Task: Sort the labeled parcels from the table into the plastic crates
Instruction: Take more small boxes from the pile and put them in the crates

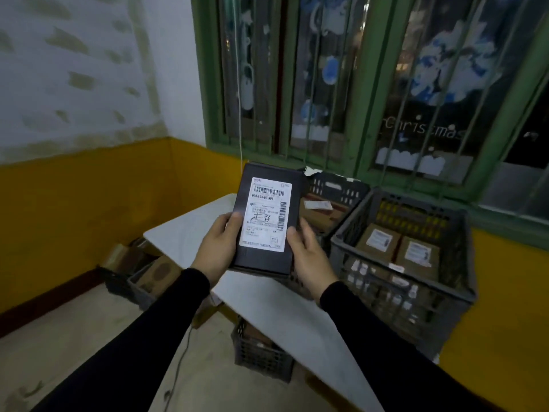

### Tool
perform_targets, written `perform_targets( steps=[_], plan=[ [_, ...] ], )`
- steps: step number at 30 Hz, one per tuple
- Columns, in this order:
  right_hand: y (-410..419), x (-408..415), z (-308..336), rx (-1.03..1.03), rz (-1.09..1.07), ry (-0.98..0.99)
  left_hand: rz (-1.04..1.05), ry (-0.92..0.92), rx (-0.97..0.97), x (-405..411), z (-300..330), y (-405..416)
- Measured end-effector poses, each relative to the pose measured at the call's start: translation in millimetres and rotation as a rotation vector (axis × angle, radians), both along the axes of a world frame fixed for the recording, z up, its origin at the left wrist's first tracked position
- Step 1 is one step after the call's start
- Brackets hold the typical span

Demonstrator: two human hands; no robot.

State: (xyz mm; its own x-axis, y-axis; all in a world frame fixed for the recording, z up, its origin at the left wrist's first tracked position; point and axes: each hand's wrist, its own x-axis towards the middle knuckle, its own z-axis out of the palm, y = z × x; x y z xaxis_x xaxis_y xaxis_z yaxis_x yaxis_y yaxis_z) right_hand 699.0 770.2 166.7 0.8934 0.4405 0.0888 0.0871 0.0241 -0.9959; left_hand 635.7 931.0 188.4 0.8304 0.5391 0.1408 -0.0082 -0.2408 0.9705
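In the head view, the left hand [218, 248] and right hand [307, 257] both grip the flat black labelled parcel [266, 218], raised above the white table [297, 316]. The writer judges the 2 grey plastic crates [401, 263] look alike, so a misread label could send it to the wrong 1.

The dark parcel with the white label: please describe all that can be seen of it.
The dark flat rectangular parcel looks like matte cardboard. A white shipping label with barcodes, printed text and a handwritten mark covers most of its upper face. It is held in the air, tilted toward the camera, above the white table. The left hand grips its left edge and the right hand its right edge, thumbs on top.
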Motion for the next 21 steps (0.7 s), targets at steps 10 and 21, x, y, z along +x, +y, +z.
perform_targets(
  steps=[10, 21],
  plan=[
    [59, 205, -12, 0.028, -0.129, 0.05, -0.184, 0.012, 0.064, 207, -3, 66],
    [63, 362, -31, -0.149, -0.358, 0.162, -0.553, 0.391, 0.258, 410, -28, 90]
  ],
)
